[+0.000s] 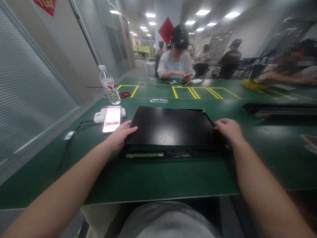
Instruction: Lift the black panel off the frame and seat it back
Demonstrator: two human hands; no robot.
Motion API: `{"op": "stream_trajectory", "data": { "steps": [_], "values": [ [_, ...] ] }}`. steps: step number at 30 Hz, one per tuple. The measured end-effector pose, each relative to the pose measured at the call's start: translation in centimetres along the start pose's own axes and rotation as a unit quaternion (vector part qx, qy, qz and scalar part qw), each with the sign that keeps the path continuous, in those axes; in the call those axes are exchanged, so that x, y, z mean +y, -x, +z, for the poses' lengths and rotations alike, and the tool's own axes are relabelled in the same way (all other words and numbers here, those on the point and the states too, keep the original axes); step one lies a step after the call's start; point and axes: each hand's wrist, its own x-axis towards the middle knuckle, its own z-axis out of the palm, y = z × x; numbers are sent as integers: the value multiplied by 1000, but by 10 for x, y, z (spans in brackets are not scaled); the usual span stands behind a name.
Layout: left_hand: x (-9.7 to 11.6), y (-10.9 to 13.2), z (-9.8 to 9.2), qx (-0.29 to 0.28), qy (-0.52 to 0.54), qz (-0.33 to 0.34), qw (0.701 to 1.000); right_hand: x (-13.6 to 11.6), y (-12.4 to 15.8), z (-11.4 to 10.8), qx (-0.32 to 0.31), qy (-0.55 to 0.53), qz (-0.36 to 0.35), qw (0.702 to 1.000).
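A glossy black screen panel (170, 127) lies over a dark frame (190, 153), its near edge raised so the frame's front strip shows. A green circuit board strip (145, 155) sits in that front strip. My left hand (121, 134) grips the panel's left edge, thumb on top and fingers underneath, mostly hidden. At the right side, my right hand (229, 130) has its thumb and fingers pinched together on the frame's edge. Whether it also holds the panel I cannot tell.
Left of the panel, a lit phone (112, 119) leans on a white power strip (98, 117) near a water bottle (109, 85) and red-handled scissors (124, 94). Long black parts (279, 110) lie at right. Across the green table (158, 185) sits a person (176, 62).
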Motion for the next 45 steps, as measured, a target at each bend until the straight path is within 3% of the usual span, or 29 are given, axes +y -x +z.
{"op": "stream_trajectory", "data": {
  "steps": [45],
  "values": [
    [-1,0,1,19,-20,13,1000,0,1,-1,-20,83,-34,996]
  ]
}}
